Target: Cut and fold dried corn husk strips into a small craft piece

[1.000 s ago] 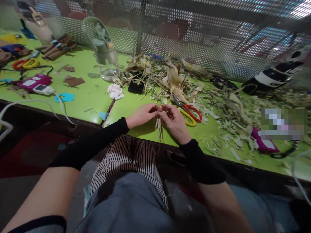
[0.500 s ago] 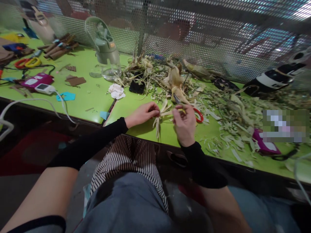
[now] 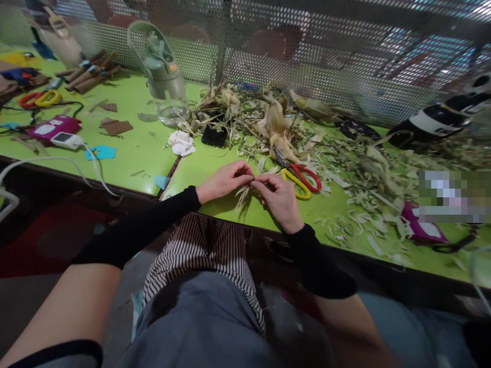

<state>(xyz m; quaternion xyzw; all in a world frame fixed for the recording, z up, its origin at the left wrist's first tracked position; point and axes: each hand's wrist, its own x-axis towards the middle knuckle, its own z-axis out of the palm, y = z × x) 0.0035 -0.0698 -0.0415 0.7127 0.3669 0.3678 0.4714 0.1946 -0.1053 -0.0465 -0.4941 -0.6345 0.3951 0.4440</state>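
My left hand (image 3: 224, 180) and my right hand (image 3: 279, 198) meet fingertip to fingertip over the green table's (image 3: 138, 148) near edge. Both pinch a small bundle of pale dried husk strips (image 3: 244, 194), whose loose ends hang down and fan out between the hands. Red and yellow scissors (image 3: 301, 179) lie just beyond my right hand. A heap of dried husks and leaves (image 3: 276, 122) spreads behind them.
A black phone (image 3: 215, 136), a crumpled white tissue (image 3: 182, 143) and a green desk fan (image 3: 161, 66) stand behind my left hand. Husk scraps (image 3: 364, 194) litter the right side. A pink device with white cable (image 3: 57, 130) lies at left. Perforated metal screen (image 3: 307, 51) closes the back.
My right hand pulled a strip out to the right, then came back to the left hand. The bundle's hanging ends now fan out lower and to the left.
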